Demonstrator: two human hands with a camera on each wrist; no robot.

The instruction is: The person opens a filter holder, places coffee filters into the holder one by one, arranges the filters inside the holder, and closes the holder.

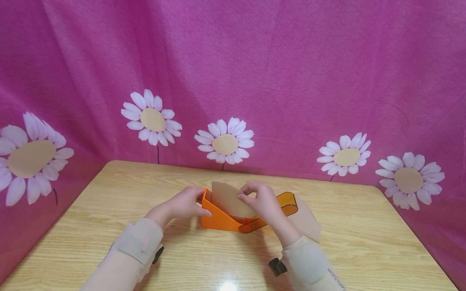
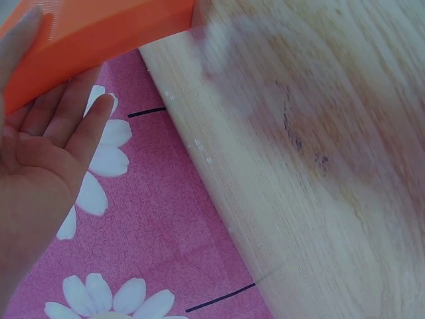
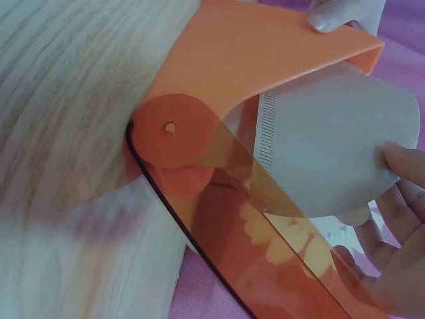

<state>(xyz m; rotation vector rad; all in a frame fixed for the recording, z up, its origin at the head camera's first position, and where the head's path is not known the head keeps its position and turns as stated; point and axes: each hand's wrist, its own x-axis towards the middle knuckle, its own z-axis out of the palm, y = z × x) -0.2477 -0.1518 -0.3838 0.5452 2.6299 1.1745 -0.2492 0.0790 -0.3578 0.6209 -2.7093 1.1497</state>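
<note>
An orange coffee filter holder (image 1: 219, 219) stands on the table, its see-through amber lid (image 1: 287, 199) swung down to the right. My left hand (image 1: 185, 203) grips the holder's left end, thumb on the near side and fingers behind. In the left wrist view those fingers lie against the orange wall (image 2: 99, 40). With thumb and fingers my right hand (image 1: 263, 201) pinches a brown paper coffee filter (image 1: 227, 199), which stands tilted partly inside the holder. The filter's crimped edge (image 3: 267, 126) shows in the right wrist view, low in the holder's opening.
More brown filter paper (image 1: 307, 220) lies on the wooden table (image 1: 364, 242), right of the lid and partly behind my right forearm. A pink curtain (image 1: 276, 81) with white daisies hangs along the back and sides of the table.
</note>
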